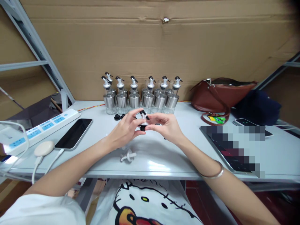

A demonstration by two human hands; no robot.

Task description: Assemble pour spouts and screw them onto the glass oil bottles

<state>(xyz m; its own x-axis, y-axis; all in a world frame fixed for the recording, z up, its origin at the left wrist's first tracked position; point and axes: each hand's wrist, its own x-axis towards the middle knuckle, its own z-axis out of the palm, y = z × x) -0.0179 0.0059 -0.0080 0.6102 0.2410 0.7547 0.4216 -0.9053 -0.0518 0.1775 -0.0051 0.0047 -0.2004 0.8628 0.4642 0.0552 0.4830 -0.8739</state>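
Both hands meet over the middle of the tabletop, where the left hand and the right hand pinch one small spout between thumbs and fingertips, its black lever uppermost and a black plug at its lower end. A grip from both sides probably steadies so small a part and lets one hand turn or press against the other; which fingers bear on which piece is partly hidden. Bottles with steel bands stand upright in close rows by the back edge, perhaps to leave the front free for handwork. Black stoppers lie just before them, and a loose white piece rests on its side near the front edge, both seemingly within easy reach. Toward the left edge, a power strip runs slantwise beside a phone and a white disc with a cable. At the back right corner a brown bag slumps next to a dark cap. The pale tabletop shines under the light; cardboard walls its back, with grey metal framing at the left.
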